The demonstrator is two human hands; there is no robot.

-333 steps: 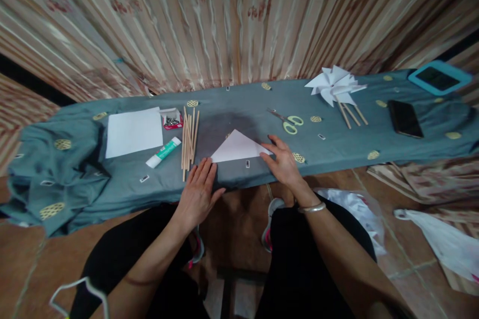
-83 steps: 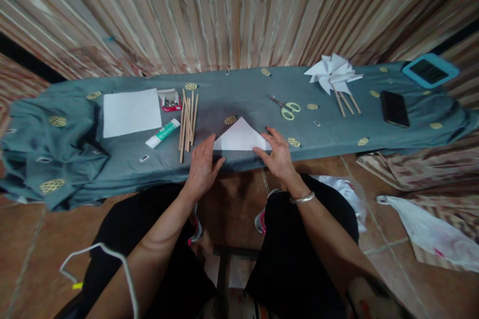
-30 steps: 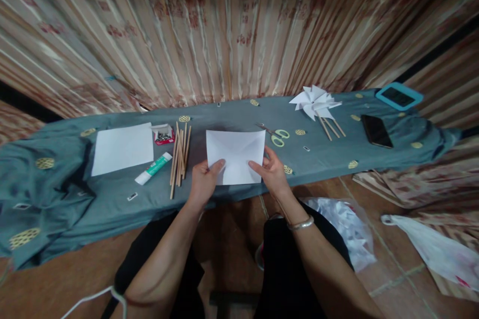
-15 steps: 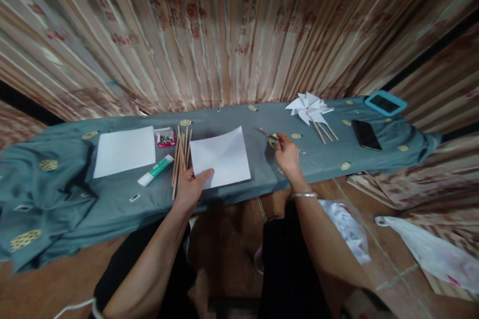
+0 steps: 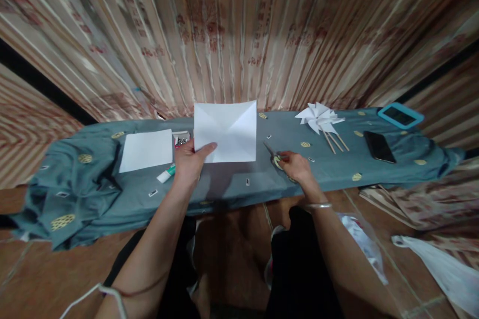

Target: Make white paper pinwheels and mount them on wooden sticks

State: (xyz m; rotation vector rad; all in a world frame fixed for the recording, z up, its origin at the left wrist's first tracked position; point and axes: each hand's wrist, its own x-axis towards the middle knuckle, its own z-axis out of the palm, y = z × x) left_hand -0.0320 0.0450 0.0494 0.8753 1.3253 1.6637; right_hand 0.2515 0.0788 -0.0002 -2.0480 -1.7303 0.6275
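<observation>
My left hand (image 5: 190, 159) grips a white sheet of paper (image 5: 226, 132) by its lower left corner, thumb on top. Diagonal creases cross the sheet, which is raised above the table. At the right, my right hand (image 5: 295, 165) has its fingers closed at the handles of a pair of scissors (image 5: 276, 157), whose blades point away to the upper left, low over the cloth. Behind my left hand a small red box of metal pieces (image 5: 181, 139) and a green and white glue stick (image 5: 166, 173) are partly covered. The wooden sticks are almost wholly hidden.
Another white sheet (image 5: 145, 150) lies at the left on the grey-green tablecloth (image 5: 224, 189). Paper pinwheels (image 5: 318, 117) on sticks, a black phone (image 5: 379, 147) and a blue-framed device (image 5: 400, 115) lie at the right. Plastic bags (image 5: 441, 269) rest on the floor; a curtain hangs behind.
My left hand has lifted the creased sheet up and tilted it towards me, covering the sticks. My right hand stays at the scissors. The whole view has shifted slightly.
</observation>
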